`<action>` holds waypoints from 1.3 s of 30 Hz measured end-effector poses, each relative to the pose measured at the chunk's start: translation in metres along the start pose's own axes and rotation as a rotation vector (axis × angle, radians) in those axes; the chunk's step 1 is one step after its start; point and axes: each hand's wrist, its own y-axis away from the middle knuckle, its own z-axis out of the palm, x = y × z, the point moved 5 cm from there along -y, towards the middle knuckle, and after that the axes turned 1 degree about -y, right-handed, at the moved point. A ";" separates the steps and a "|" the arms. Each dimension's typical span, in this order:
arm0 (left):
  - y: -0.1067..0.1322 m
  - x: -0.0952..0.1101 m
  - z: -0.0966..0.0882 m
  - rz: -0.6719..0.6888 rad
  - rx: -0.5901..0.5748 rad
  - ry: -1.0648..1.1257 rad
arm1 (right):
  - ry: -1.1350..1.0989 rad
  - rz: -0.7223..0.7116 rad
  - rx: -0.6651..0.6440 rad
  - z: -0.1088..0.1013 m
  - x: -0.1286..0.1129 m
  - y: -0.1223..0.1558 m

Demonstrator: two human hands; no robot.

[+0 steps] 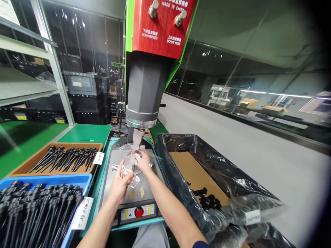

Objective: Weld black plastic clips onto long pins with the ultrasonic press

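My left hand [122, 182] is over the metal base plate [113, 193], its thumb and forefinger apart and its other fingers curled. Shiny clear plastic [136, 179] shows at its fingertips; what the curled fingers hold is hidden. My right hand [144, 162] is closed around a small black part [138, 153], just under the metal horn [137, 139] of the press [144, 86]. Whether the horn touches that part I cannot tell. A metal fixture [139, 168] between the hands is partly covered by them.
At left, an orange tray [51, 173] and a blue tray [89, 177] hold many black rod-like parts. A black-lined bin [176, 172] at right holds cardboard and several black parts. A red button [139, 212] is on the base's front. Shelving [55, 55] stands at left.
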 end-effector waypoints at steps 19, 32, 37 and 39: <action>0.013 -0.031 -0.037 -0.047 0.100 -0.063 | -0.531 0.577 -0.288 -0.044 0.005 0.143; 0.071 -0.048 -0.074 0.109 0.260 -0.610 | -0.526 0.322 -0.254 -0.062 -0.028 0.153; 0.080 -0.033 -0.033 0.125 -0.069 -0.762 | -0.727 0.427 -0.282 -0.043 -0.039 0.152; 0.080 -0.033 -0.031 0.095 -0.084 -0.753 | -0.788 0.486 -0.265 -0.040 -0.040 0.150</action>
